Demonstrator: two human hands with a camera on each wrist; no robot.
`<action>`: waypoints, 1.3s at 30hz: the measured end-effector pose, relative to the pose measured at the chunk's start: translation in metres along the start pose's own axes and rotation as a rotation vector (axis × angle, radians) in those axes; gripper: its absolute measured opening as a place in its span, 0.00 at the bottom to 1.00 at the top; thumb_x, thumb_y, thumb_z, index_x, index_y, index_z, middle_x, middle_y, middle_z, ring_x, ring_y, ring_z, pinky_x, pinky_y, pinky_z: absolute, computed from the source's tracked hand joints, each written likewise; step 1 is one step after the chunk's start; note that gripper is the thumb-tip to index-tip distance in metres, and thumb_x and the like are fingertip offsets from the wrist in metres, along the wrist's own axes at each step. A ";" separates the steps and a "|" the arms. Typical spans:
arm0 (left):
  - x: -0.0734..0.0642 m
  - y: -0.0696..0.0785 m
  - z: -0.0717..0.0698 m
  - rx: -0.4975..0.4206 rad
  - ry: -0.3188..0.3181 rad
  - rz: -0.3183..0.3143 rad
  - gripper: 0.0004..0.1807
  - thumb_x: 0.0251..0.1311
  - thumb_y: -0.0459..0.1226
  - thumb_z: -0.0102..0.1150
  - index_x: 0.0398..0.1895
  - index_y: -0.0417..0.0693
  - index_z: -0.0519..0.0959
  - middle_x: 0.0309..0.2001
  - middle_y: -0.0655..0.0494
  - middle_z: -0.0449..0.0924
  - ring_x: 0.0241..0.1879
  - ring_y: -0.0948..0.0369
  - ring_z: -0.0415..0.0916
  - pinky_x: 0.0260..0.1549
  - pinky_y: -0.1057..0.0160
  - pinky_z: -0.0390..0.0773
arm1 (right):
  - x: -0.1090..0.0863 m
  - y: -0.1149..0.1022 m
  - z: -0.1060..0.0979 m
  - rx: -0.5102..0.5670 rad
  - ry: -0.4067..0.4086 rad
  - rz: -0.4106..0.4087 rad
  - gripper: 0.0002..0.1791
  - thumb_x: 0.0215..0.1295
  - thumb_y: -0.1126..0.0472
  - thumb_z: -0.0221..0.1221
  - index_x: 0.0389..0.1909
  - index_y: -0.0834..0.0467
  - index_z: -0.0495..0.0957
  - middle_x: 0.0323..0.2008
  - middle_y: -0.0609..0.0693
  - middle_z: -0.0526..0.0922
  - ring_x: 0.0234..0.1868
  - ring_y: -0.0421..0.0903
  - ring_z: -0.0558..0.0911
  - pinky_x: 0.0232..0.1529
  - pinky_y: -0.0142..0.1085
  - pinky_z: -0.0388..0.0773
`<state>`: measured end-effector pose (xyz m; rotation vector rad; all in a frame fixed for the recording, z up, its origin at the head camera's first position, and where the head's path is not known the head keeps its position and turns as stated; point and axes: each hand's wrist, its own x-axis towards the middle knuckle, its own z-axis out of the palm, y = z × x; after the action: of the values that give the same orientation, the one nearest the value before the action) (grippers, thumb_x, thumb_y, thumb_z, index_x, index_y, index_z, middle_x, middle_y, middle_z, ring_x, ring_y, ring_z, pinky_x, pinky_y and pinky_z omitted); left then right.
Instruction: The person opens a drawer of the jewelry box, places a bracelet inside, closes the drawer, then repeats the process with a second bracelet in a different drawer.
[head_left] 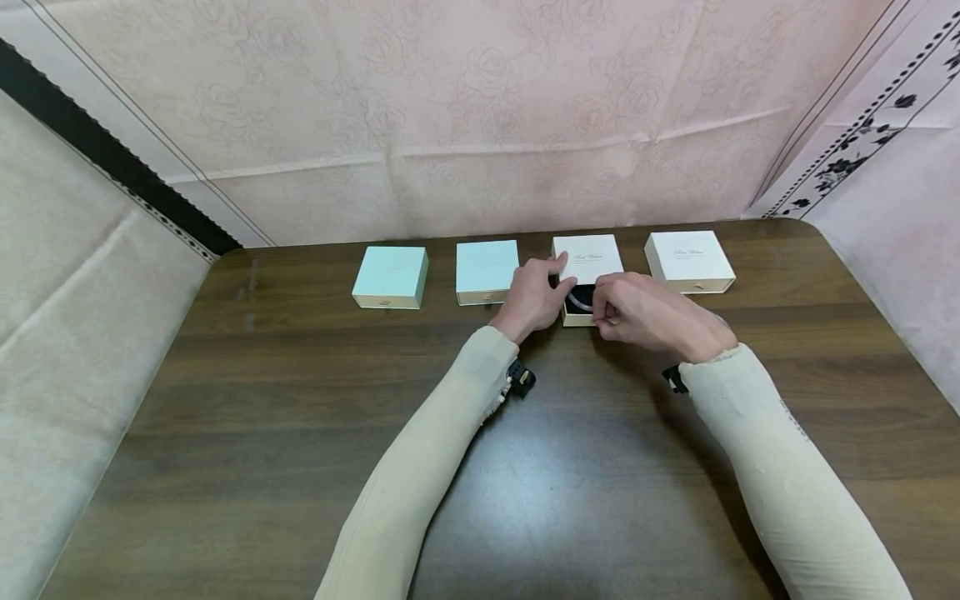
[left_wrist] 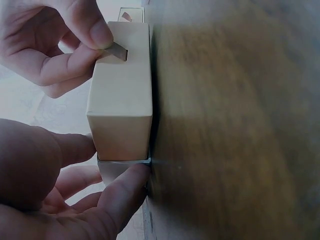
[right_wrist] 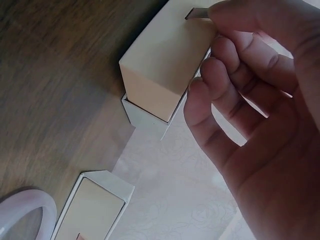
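A white-topped drawer box stands at the back of the table, third from the left. Its cream drawer is slid partway out towards me. Inside, on a dark lining, lies a pale curved band, partly hidden by my right hand. My left hand holds the box's outer sleeve from the left side, thumb and fingers at its edges. With thumb and forefinger, my right hand pinches the short ribbon pull tab on the drawer front.
Two pale mint boxes, the far left one and its neighbour, stand to the left. Another white box is on the right. A cloth-covered wall rises behind the brown table. A pale ring shows low in the right wrist view.
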<state>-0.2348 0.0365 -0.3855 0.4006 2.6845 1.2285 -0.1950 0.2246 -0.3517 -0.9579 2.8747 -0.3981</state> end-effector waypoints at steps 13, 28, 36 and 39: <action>-0.001 0.001 0.000 0.019 0.004 -0.002 0.28 0.77 0.44 0.53 0.77 0.54 0.65 0.75 0.48 0.67 0.54 0.46 0.80 0.54 0.63 0.75 | 0.001 0.000 -0.001 -0.002 0.000 0.013 0.07 0.60 0.69 0.64 0.28 0.53 0.82 0.31 0.44 0.79 0.32 0.41 0.76 0.36 0.36 0.74; -0.001 0.000 0.000 0.011 0.002 -0.005 0.28 0.77 0.44 0.53 0.77 0.54 0.64 0.76 0.47 0.66 0.45 0.44 0.81 0.53 0.61 0.76 | 0.002 0.002 0.000 0.005 0.001 0.022 0.06 0.61 0.68 0.64 0.28 0.53 0.82 0.31 0.44 0.78 0.33 0.41 0.76 0.37 0.36 0.73; 0.000 0.000 0.001 0.025 -0.006 -0.004 0.29 0.77 0.45 0.52 0.77 0.54 0.64 0.76 0.48 0.66 0.15 0.55 0.68 0.44 0.65 0.73 | 0.003 0.002 0.000 0.003 0.009 0.019 0.07 0.61 0.69 0.64 0.27 0.53 0.82 0.30 0.44 0.77 0.31 0.41 0.75 0.35 0.35 0.73; 0.000 0.000 0.000 0.026 -0.004 -0.003 0.29 0.77 0.45 0.53 0.77 0.54 0.64 0.76 0.47 0.66 0.17 0.54 0.70 0.47 0.64 0.73 | 0.003 0.003 0.001 0.002 0.020 0.017 0.08 0.61 0.69 0.64 0.27 0.53 0.81 0.30 0.44 0.77 0.31 0.40 0.75 0.35 0.35 0.72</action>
<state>-0.2345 0.0369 -0.3854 0.4016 2.6990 1.1914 -0.1989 0.2245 -0.3531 -0.9342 2.8978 -0.4108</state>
